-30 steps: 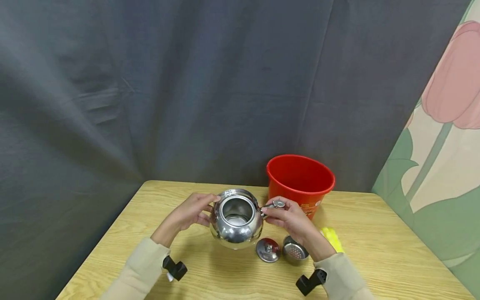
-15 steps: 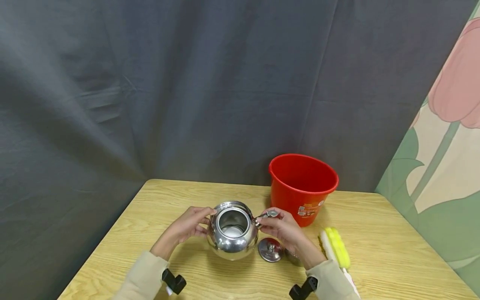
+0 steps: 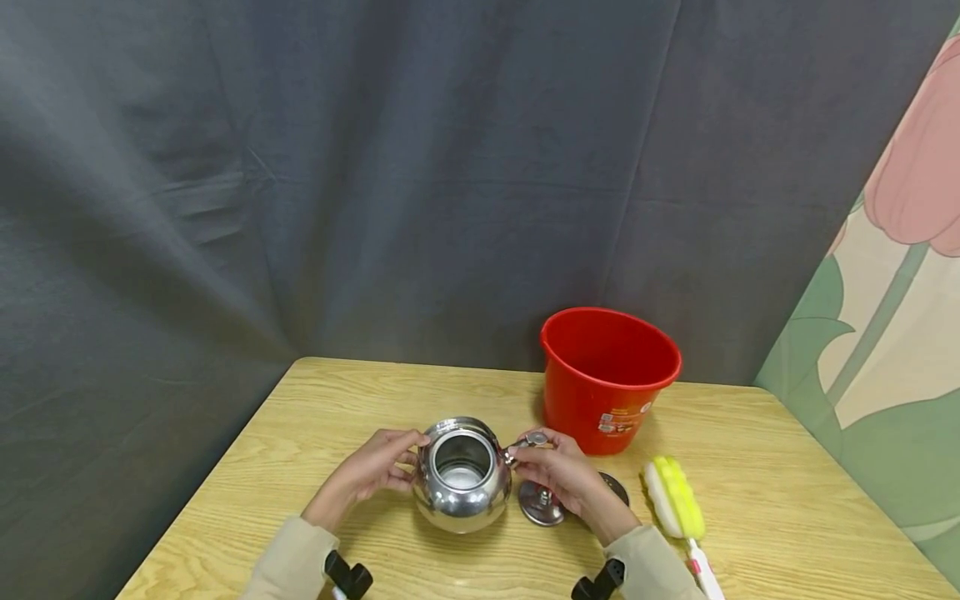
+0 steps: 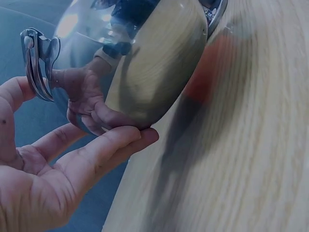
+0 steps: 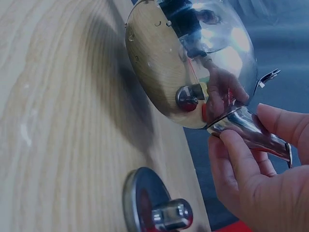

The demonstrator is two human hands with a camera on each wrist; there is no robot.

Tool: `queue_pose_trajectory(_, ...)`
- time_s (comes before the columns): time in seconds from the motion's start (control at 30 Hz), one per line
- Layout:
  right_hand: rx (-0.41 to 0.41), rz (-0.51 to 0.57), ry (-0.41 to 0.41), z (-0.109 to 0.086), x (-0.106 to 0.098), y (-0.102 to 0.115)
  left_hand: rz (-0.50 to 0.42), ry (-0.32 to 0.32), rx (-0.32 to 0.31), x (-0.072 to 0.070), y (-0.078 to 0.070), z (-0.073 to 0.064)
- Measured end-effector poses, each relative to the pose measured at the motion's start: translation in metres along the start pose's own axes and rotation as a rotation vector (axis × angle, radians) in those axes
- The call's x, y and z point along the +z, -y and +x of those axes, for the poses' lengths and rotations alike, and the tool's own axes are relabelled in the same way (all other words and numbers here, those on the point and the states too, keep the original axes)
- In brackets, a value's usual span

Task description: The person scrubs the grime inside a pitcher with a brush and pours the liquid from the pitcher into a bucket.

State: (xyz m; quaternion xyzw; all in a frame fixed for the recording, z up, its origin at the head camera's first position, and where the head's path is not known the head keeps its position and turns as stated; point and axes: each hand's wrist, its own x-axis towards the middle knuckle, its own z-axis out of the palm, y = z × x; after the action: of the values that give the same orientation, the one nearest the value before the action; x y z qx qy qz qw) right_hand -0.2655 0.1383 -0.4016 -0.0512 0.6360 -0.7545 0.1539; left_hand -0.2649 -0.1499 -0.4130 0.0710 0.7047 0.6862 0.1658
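A shiny metal teapot [image 3: 463, 479] is held between both hands in the head view, its round mouth uncovered and tilted towards me. My left hand [image 3: 378, 467] grips its left side, the thumb at the handle's hinge [image 4: 39, 63] and fingertips [image 4: 142, 137] under the body. On the other side, my right hand [image 3: 558, 471] pinches the spout [image 5: 248, 131] between thumb and fingers. Below that hand lies the metal lid [image 3: 538, 508], knob up. A metal strainer [image 3: 617, 486] is mostly hidden behind the right wrist. Whether the teapot's base touches the table, I cannot tell.
At the back right of the wooden table [image 3: 345, 392] stands a red bucket [image 3: 611, 408]. A brush [image 3: 678, 504] with a yellow and white sponge head and white handle lies to the right. Dark cloth [image 3: 435, 183] hangs behind the table.
Both hands have lowered the teapot a little towards the tabletop and drawn it slightly left, keeping the same hold. The brush has come into fuller view from behind the right forearm.
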Motion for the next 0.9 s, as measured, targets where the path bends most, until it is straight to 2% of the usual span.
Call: queue_pose_trajectory(0.9, 0.048, -0.037, -0.022, 0.008, -0.002, -0.014, 0.047, -0.022, -0.021, -0.002, 0.009, 0.002)
